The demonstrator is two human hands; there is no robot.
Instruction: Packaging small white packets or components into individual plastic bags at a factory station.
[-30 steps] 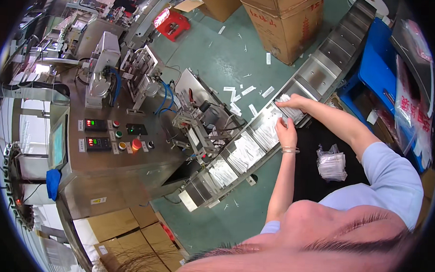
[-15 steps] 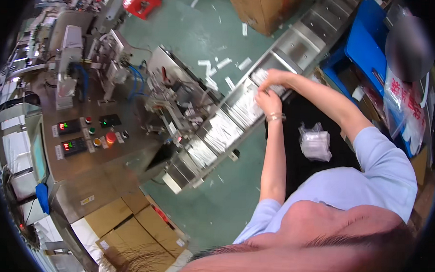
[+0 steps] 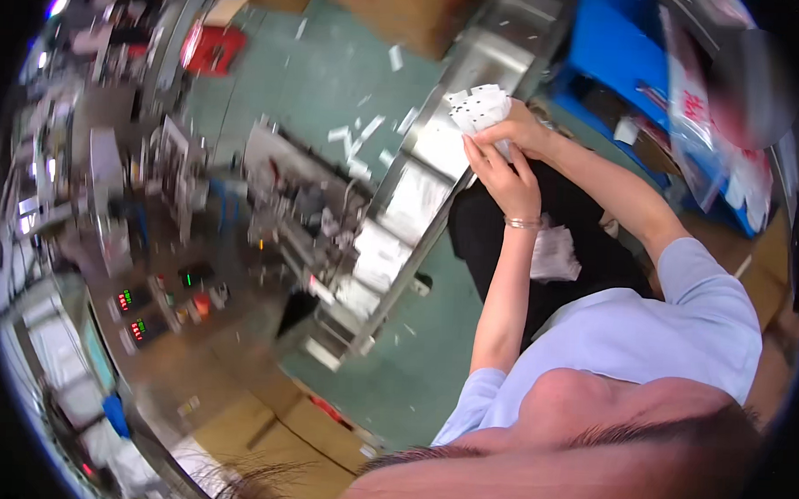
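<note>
- The right hand (image 3: 524, 131) is closing around a bundle of slim white packets (image 3: 477, 109), its thumb lying across the near side and its palm backing the right side.
- The left hand (image 3: 506, 185) is pressing its fingers against the bundle's lower end, so both hands are pinching it together; the exact fingertip contact is hiding behind the packets.
- The bundle is sitting above the near edge of a segmented metal conveyor trough (image 3: 501, 58), its dark-dotted ends facing up and away from the person.
- Its long axis is running from those ends back toward the palms, where the fingers are covering the rest; the ends are standing slightly uneven.
- The conveyor trough is slanting from upper right to lower left, dividers splitting it into compartments.
- Three compartments toward its lower end are holding loose white packets (image 3: 414, 197); blur is hiding which way each one is pointing.
- A clear pouch of white packets (image 3: 555, 253) is lying on the black cloth (image 3: 481, 239) over the lap, partly behind the left wrist.
- At the right, a blue bin (image 3: 600, 41) is standing near the trough, a clear plastic bag with red print (image 3: 696, 115) hanging over its side.
</note>
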